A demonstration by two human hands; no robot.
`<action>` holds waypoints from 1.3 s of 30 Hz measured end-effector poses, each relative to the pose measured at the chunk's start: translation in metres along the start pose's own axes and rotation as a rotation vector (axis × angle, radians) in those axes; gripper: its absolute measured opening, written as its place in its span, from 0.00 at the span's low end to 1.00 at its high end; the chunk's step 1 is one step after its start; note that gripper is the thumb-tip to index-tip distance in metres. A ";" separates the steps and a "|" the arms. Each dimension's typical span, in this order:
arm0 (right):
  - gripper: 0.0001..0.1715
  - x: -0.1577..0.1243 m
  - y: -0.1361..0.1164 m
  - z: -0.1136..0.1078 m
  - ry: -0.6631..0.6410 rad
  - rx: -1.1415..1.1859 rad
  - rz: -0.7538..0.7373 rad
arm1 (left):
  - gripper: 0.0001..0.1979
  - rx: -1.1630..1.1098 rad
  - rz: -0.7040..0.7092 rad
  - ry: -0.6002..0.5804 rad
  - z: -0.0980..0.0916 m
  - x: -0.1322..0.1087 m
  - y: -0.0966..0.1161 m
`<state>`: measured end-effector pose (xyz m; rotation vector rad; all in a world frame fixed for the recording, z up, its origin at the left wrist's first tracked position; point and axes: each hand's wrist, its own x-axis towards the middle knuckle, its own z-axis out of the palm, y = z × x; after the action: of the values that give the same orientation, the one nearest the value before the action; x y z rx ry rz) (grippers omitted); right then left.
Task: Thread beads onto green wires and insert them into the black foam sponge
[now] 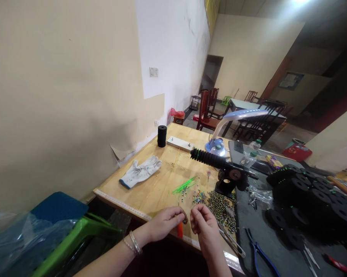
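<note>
Near the table's front edge my left hand (168, 223) is closed in a pinch, with something small and dark at its fingertips that I cannot make out. An orange piece (180, 230) shows just below its thumb; whether the hand holds it is unclear. Close beside it, my right hand (204, 227) is pinched too, and what it may grip is hidden. Beyond the hands lie bright green thin strands (185, 186), a small group of colourful beads (199, 197) and a wide spread of dark and pale striped small pieces (222, 209).
A black ribbed rod on a stand (209, 157) projects over the table. Behind it is a lamp (219, 129). A white glove (140, 171) and a black ribbed cylinder (162, 136) lie left. Blue-handled pliers (258, 252), tweezers (234, 242) and black discs (309, 192) are right.
</note>
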<state>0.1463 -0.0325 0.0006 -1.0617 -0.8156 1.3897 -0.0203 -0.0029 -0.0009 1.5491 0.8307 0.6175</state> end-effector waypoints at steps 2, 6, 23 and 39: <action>0.23 0.000 -0.001 -0.001 0.010 0.003 -0.021 | 0.17 -0.014 -0.031 -0.020 0.002 0.000 -0.006; 0.22 -0.003 0.000 -0.001 0.013 -0.001 -0.032 | 0.15 -0.160 -0.045 -0.010 0.005 0.001 -0.009; 0.19 -0.016 0.010 -0.007 -0.010 -0.380 -0.117 | 0.07 -0.084 0.060 0.116 0.002 0.001 -0.002; 0.22 -0.012 0.016 -0.004 -0.114 -0.340 -0.034 | 0.07 0.002 0.089 0.109 0.001 -0.001 0.005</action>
<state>0.1437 -0.0469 -0.0141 -1.2276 -1.1781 1.3200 -0.0190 -0.0044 0.0038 1.5722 0.8473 0.7719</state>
